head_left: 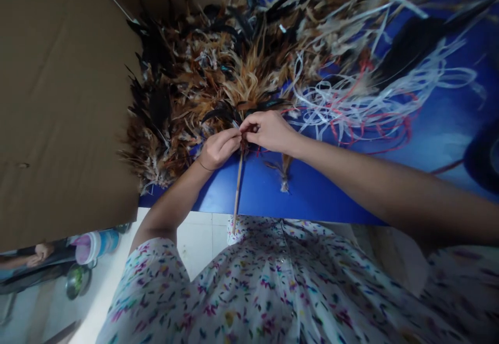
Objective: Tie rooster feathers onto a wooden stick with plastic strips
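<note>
A thin wooden stick (237, 193) slants up from my lap over the table edge, and light brown feathers (247, 84) fan out around its upper end, like a feather duster. My left hand (220, 149) is closed, fingertips pinching the stick just below the feathers. From the other side my right hand (271, 131) meets it, thumb and forefinger pinched together at the feather bases. Whatever lies between those right fingertips is too small to make out. A small loose feather tuft (285, 175) lies on the blue table (323, 188) below my right wrist.
Brown and black feathers (175, 89) are heaped behind my hands. White and red plastic strips (366, 105) lie tangled at right. A large cardboard box (66, 100) stands at left. Below it, another person's hands (42, 251) show near a bucket (88, 248) and a bowl of greens (77, 280).
</note>
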Demonstrator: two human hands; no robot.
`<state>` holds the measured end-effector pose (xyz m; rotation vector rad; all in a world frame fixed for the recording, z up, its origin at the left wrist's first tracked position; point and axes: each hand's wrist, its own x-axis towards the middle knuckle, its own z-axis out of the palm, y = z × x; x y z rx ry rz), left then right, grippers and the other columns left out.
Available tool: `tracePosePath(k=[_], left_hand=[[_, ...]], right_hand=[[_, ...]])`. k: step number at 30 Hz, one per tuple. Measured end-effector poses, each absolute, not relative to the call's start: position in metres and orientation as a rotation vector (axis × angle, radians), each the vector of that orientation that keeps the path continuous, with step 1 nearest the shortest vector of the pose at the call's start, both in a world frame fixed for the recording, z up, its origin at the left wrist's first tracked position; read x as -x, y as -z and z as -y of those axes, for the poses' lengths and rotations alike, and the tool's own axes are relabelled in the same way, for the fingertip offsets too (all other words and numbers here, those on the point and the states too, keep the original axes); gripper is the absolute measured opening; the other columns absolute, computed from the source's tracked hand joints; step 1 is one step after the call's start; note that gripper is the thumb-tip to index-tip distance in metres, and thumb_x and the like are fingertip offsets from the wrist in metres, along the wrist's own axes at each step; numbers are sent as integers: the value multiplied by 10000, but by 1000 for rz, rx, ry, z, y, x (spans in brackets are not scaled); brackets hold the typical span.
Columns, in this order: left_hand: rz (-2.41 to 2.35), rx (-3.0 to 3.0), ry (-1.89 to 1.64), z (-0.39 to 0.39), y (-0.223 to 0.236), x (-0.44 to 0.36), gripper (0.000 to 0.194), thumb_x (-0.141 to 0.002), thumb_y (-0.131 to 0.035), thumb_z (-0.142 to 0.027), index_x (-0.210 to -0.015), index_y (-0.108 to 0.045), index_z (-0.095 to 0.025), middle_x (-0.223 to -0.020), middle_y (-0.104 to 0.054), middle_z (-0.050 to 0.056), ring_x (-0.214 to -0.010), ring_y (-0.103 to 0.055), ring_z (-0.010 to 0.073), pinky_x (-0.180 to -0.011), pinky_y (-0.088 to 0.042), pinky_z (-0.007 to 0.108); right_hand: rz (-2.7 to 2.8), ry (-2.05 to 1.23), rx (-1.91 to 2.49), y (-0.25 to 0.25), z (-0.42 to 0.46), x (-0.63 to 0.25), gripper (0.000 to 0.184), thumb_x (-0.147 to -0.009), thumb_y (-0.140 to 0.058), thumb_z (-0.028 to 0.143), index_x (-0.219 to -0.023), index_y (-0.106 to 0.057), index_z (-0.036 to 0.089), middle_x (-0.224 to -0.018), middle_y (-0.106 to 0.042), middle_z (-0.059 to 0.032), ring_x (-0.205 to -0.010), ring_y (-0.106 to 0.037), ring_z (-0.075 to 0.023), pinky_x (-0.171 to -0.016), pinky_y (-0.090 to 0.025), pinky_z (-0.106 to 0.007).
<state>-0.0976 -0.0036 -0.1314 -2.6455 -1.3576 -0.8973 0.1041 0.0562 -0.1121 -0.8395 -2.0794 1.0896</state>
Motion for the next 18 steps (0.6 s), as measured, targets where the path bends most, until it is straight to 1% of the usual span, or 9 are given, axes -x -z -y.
tracePosePath(k=[6,12,15,18], left_hand=[[1369,2649,921,4,129,97,216,-962,-543,-335,-891,-693,-197,-1019,-736,76,-937,-708,155,-865,-593,296],[1249,2606,866,3,127,98,225,-962,-545,-312,-835,-681,-186,-1010,-742,74,-923,-712,144,-833,-597,275],[1220,2557,823,3,126,97,237,-968,-541,-317,-848,-684,-172,-989,-744,75,-906,-708,137,-814,-597,265],[1092,2505,857,2,126,96,204,-967,-552,-274,-863,-681,-154,-989,-747,74,-902,-706,122,-803,-590,237]], right_hand=[[2122,-1034,825,113,-55,-104,228,-739,-618,105,-873,-791,167,-839,-706,-29,-722,-601,-134,-723,-436,-271],[2158,-1004,816,113,-56,-104,197,-754,-610,101,-861,-764,162,-844,-684,-30,-738,-583,-139,-742,-425,-277],[2191,-973,833,112,-55,-103,182,-765,-597,103,-864,-741,153,-862,-672,-39,-752,-576,-146,-752,-423,-283],[2232,-933,862,113,-54,-101,175,-780,-587,111,-889,-720,144,-889,-661,-57,-787,-574,-162,-767,-419,-288]])
